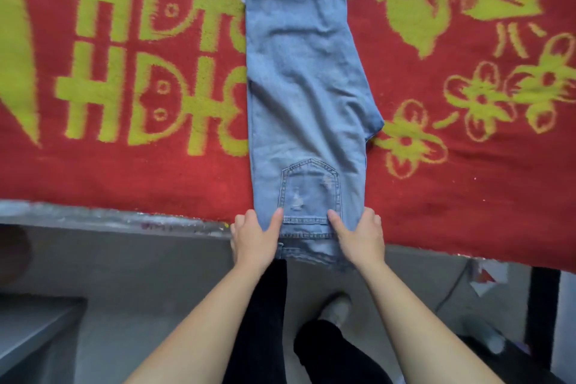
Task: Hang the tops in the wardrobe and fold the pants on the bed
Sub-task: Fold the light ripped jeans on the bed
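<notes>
Item, left of frame: bed, grey edge running across the lower middle, covered by a red blanket with yellow-green lettering; grey floor below it.

Item, left of centre: left hand, thumb laid on top of the denim and fingers wrapped round the left side of the waist end, gripping it.

Item, centre: jeans, pale blue, already doubled lengthwise leg on leg, back pocket facing up. They lie on the bed from the bottom edge of the blanket up out of the top of the frame; the waistband hangs just over the bed edge.

Item, right of centre: right hand, mirrored on the right side of the waist end, thumb on top, fingers curled round the cloth, gripping it. One shoe below on the floor.

Item, right of frame: the same blanket, flower pattern.

Step in hand, as judged: folding the pants, with the lengthwise fold done and the cross folds to come. The next move calls for both hands to lift the waist end together and carry it up over the legs, edges kept aligned, creases smoothed
</notes>
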`<state>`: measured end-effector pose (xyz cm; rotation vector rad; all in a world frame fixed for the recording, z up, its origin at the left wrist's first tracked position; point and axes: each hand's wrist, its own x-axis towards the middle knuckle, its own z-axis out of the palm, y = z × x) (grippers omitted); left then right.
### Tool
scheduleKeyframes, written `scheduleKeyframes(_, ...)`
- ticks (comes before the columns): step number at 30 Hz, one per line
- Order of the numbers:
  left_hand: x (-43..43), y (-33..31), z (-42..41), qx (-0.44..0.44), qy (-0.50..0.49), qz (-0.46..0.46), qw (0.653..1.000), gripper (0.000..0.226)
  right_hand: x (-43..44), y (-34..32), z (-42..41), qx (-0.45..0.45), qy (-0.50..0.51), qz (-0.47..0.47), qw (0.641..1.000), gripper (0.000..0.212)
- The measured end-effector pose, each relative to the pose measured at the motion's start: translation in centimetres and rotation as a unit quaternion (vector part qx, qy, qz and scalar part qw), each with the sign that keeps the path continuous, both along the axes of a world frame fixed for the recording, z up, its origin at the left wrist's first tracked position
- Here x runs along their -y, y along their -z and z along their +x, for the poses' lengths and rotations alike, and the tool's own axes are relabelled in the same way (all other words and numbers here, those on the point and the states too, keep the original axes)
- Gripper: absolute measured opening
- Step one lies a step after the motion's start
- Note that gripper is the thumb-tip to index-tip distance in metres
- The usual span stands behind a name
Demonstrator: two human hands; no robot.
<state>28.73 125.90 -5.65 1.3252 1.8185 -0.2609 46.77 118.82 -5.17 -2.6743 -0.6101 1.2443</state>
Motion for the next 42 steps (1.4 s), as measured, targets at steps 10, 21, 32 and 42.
scheduleKeyframes(10, 6.9, -8.1, -1.6, 0.163, -0.212, -0.022, 0.963, 0.055, 5.6, -6.6, 1.9, -0.121, 0.034, 0.031, 0.992, 0.067)
scheduleKeyframes(21, 7.7, -11.3, -1.0, 0.286, -0.378, 0.017, 0.88, 0.045, 6.9, -10.4, 3.9, -0.274, 0.301, 0.131, 0.904, 0.058)
scheduleKeyframes(32, -9.4, -7.5, 3.9, 0.323, -0.428, 0.037, 0.843, 0.013, -10.9, -9.0, 6.6, -0.309, 0.297, 0.249, 0.869, 0.017)
scheduleKeyframes(42, -11.3, -0.5, 3.9, 0.102, -0.153, -0.065, 0.981, 0.057, -10.8, -2.1, 5.6, 0.019, -0.237, 0.189, 0.953, 0.099)
